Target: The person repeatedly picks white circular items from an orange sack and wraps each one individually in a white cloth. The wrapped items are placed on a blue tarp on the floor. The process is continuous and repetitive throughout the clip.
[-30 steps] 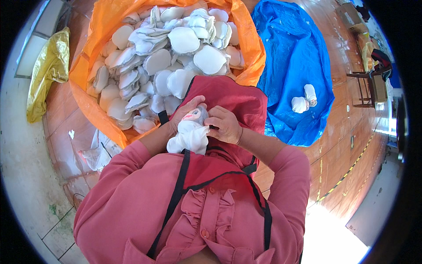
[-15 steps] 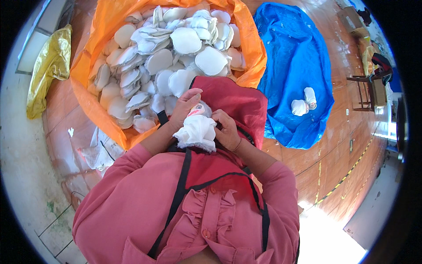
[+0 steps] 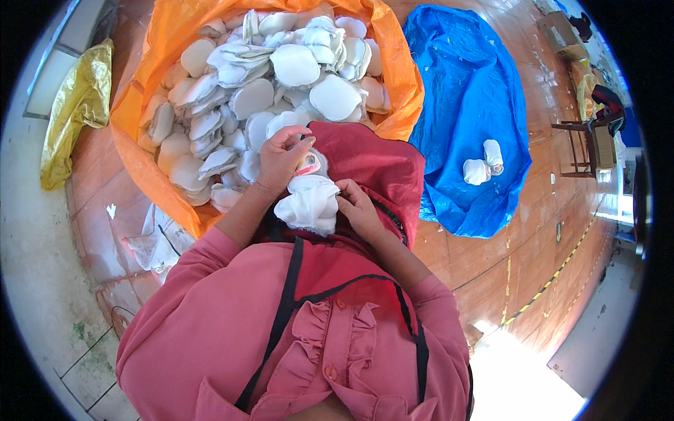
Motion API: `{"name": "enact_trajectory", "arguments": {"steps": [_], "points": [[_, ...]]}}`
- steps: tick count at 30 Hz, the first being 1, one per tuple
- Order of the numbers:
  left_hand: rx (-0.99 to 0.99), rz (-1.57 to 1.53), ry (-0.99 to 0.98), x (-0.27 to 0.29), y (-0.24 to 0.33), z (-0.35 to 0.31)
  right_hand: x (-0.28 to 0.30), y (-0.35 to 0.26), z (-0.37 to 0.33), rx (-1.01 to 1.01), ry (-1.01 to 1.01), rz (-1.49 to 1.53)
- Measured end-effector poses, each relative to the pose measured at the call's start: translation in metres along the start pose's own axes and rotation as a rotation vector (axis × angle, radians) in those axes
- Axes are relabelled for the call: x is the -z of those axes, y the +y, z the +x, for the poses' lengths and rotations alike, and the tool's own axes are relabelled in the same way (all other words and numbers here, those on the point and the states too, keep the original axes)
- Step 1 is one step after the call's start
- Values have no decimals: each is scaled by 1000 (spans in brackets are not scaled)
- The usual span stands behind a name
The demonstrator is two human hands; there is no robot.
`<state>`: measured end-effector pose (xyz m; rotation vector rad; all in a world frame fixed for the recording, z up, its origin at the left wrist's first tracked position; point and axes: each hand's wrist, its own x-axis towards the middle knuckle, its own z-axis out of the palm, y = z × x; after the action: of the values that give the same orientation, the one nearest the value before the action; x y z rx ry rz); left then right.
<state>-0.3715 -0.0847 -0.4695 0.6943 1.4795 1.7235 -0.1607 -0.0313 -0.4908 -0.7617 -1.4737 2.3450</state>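
At centre frame I see a small white doll (image 3: 309, 200) resting on a red cloth (image 3: 372, 165) over the lap. My left hand (image 3: 281, 156) sits at 11 o'clock of the doll, fingers (image 3: 295, 137) pinched on its head, where a painted face shows. My right hand (image 3: 357, 207) is at 3 o'clock, fingers clenched on the doll's white fabric body. At 12 o'clock lies an orange bag (image 3: 172, 42) heaped with white round pieces (image 3: 295, 67). At 2 o'clock is a blue sheet (image 3: 470, 91) on the wooden floor (image 3: 554, 231), with two white dolls (image 3: 483, 163) on it. A yellow bag (image 3: 74, 112) lies at 10 o'clock.
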Motion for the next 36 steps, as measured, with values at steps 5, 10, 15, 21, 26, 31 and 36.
{"name": "enact_trajectory", "arguments": {"steps": [5,10,15,21,26,31,36], "points": [[14,13,90,-1,-4,3,6,0,3,-18,-89,157],[66,15,147,-3,-7,3,-3,3,11,71,-46,166],[67,91,268,-4,-10,6,-12,6,22,25,84,117],[218,97,203,-2,-9,5,-10,7,25,15,115,18],[156,446,-259,11,16,4,0,-8,13,-67,0,245],[-136,665,-738,17,58,2,27,-13,9,-70,-178,313],[-187,841,-1134,12,92,5,31,-25,7,-65,-283,208]]}}
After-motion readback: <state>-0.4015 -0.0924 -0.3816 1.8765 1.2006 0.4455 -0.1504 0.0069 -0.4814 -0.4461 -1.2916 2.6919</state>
